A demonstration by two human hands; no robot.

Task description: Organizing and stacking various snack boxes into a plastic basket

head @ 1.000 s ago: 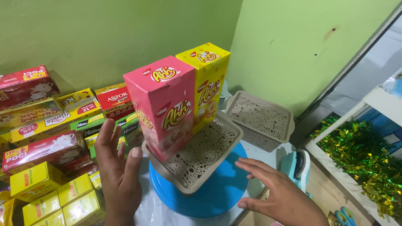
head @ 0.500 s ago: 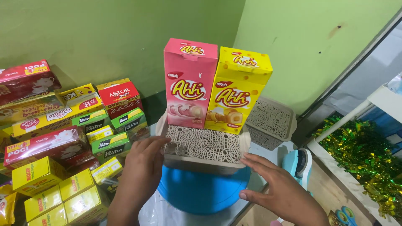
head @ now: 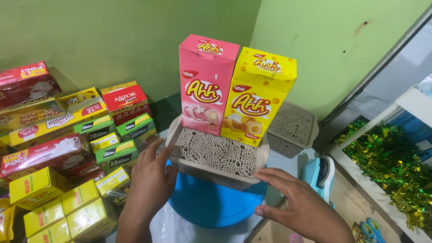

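Observation:
A pink snack box (head: 206, 85) and a yellow snack box (head: 256, 96) stand upright side by side at the back of a beige perforated tray (head: 216, 154). That tray rests on a round blue stand (head: 211, 204). My left hand (head: 150, 180) touches the tray's left side with fingers spread. Flat and open, my right hand (head: 302, 204) has its fingertips at the tray's front right corner. Neither hand holds anything.
Many snack and tea boxes in red, yellow and green are stacked at the left (head: 58, 148). A second beige perforated tray (head: 292, 128) sits behind on the right. A light blue tape dispenser (head: 320, 173), green-gold tinsel (head: 391, 166) and scissors (head: 373, 225) lie at the right.
The tray with the two boxes has been turned on the blue stand, so the box fronts now face me squarely. Both hands have settled at the tray's front corners.

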